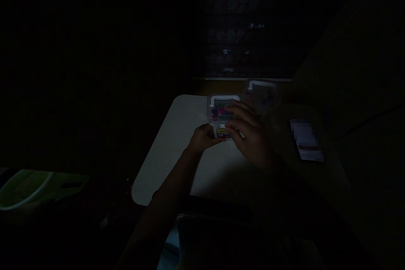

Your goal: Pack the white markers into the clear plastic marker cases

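A small clear plastic box (214, 105) with a white handle on its lid stands on the white table (171, 135). Through the lid show pink, purple and green pieces too dim to name. My left hand (202, 138) grips the box's lower left side, its thumb along the front by a yellow label (221, 132). At the front latch, the thumb and forefinger of my right hand (251, 135) are brought together, while the other fingers reach over the lid's right part and hide it. Shadow hides whether the latch is fastened.
Behind and to the right stands a second clear box (262, 95) with a white handle. A phone (306, 140) with a lit screen lies at the right. A green basin or basket (41, 187) sits low at the left. The surroundings are very dark.
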Tool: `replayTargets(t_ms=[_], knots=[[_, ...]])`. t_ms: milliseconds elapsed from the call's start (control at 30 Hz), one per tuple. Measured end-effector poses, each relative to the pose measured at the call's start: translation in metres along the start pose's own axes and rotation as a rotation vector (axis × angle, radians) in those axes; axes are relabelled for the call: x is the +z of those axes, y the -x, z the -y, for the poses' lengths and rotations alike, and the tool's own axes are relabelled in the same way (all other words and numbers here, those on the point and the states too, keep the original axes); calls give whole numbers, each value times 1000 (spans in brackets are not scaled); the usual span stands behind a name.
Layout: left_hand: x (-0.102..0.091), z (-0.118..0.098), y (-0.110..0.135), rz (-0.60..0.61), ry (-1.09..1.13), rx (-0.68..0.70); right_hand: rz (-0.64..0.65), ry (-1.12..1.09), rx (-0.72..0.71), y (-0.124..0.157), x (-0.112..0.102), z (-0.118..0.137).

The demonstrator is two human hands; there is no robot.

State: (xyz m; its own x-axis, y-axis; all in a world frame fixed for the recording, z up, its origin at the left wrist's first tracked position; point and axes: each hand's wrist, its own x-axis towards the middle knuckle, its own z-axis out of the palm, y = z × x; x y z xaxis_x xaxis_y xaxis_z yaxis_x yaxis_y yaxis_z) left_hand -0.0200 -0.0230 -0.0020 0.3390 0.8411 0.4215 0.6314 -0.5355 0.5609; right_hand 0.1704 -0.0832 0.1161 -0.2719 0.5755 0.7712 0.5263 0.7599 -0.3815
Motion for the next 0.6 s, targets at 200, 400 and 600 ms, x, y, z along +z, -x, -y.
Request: replayTargets(t_ms=[200,400,600], knots=[[-4,-5,-2,8,9,4,56,28,-42,1,-7,3],[-2,-3,1,-11,58,26,51,16,-9,0,-17,-1],[5,2,5,-42,148,32,145,41,16,-1,-28,-8]])
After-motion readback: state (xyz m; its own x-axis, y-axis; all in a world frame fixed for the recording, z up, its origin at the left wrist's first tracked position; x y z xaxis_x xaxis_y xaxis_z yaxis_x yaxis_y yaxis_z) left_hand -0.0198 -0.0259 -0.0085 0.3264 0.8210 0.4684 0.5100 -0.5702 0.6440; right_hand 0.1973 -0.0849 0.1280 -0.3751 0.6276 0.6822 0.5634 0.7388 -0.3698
